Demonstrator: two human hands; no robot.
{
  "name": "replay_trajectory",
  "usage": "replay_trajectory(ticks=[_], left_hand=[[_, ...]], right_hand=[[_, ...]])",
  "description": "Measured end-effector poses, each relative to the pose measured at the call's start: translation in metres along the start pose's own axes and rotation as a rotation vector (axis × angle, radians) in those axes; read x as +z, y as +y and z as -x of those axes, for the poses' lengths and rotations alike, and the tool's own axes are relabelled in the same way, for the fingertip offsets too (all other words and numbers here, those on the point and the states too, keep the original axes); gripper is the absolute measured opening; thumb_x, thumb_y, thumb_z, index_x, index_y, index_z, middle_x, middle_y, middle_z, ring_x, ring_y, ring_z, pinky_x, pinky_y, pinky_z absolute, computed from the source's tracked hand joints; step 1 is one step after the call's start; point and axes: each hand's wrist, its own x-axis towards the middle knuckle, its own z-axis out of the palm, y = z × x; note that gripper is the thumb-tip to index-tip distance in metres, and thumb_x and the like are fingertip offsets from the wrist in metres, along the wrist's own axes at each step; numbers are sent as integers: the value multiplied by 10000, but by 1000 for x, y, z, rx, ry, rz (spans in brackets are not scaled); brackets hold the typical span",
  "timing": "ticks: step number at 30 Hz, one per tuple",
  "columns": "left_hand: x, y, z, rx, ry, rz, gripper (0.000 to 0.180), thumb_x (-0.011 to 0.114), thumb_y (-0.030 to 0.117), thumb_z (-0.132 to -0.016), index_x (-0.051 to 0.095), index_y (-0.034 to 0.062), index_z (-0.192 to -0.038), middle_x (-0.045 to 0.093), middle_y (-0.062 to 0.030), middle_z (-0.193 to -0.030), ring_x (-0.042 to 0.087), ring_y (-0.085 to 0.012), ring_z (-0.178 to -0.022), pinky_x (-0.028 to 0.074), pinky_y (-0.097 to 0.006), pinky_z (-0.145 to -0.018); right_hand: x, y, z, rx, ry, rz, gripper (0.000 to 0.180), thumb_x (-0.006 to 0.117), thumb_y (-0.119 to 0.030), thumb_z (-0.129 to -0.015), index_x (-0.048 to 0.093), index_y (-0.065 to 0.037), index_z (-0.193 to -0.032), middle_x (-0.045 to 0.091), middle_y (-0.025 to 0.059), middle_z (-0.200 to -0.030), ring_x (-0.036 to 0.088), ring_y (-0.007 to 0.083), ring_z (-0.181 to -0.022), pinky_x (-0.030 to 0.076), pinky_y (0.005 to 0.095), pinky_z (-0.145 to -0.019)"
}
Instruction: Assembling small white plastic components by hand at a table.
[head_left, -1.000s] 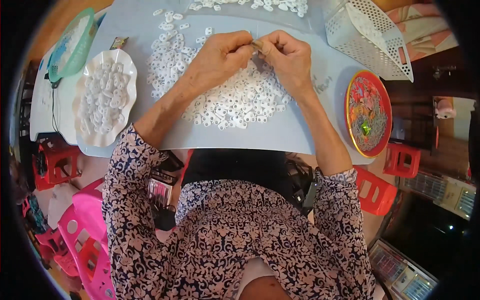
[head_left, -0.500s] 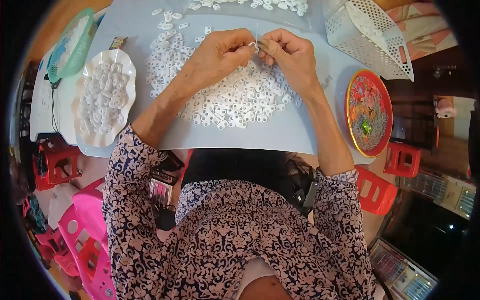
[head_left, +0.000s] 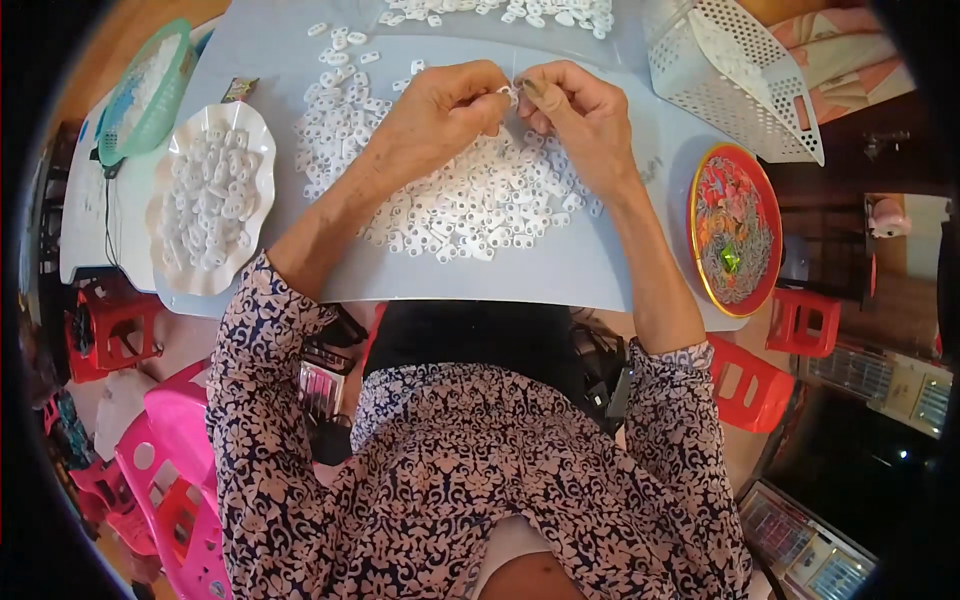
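My left hand (head_left: pixel 458 106) is closed, thumb against the curled fingers, on a small white plastic piece (head_left: pixel 510 93). Right beside it, my right hand (head_left: pixel 583 112) is closed in a pinch, its fingertips at that same piece. A thin, pale strand rises between the two hands. Whatever else the right fingertips hold is too small to make out. Below and around both hands spreads a heap of white plastic pieces (head_left: pixel 475 205), rounded and with dark holes, on the pale grey table (head_left: pixel 460 280).
A scalloped white dish (head_left: pixel 262 170) of larger white pieces stands left, with a green basket (head_left: pixel 165 110) beyond. On the right are a red bowl (head_left: pixel 770 215) of grey and coloured bits and a perforated white basket (head_left: pixel 690 75). More white pieces lie at the far edge.
Both hands stay nearly in place, still close together at the small white piece. My right thumb and fingers have shifted slightly, and the whole view has moved a little.
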Motion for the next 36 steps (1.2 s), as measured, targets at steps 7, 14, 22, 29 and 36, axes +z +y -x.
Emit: replay_trajectory(ticks=[7,14,22,29,36], left_hand=[[-1,-6,1,16,-18,22,181,516,171,-881,607,15,-866,572,-7,-652,460,-63,-588,377,-241,-537],[5,-7,0,4,53,42,177,509,159,-888,612,23,-842,581,-6,-646,454,-54,-577,355,-237,-506],[-2,-5,-3,17,37,24,191,491,156,-903,607,16,-844,590,-13,-656,463,-64,-579,371,-238,-517],[-34,-12,-13,117,309,-188,165,498,136,-898,595,7,-932,597,-17,-707,475,-59,-637,380,-225,-553],[-36,-3,-27,172,265,-510,189,565,142,-874,615,-5,-982,622,-80,-800,567,-143,-738,457,-287,-688]], right_hand=[[1,4,0,-44,-18,60,143,609,-129,-900,646,4,-863,603,-3,-671,490,40,-586,405,189,-517],[9,2,2,-79,81,155,122,624,-108,-884,647,5,-844,608,-4,-680,504,41,-590,425,186,-533],[4,6,-2,-75,31,32,92,630,-87,-872,662,-2,-871,622,-6,-713,511,37,-609,432,185,-551],[-9,3,-3,54,198,-190,120,614,-92,-889,635,17,-934,647,60,-839,571,96,-688,481,223,-652],[-14,7,-3,33,205,-209,148,623,-81,-880,649,30,-974,636,64,-839,562,109,-687,481,237,-665]])
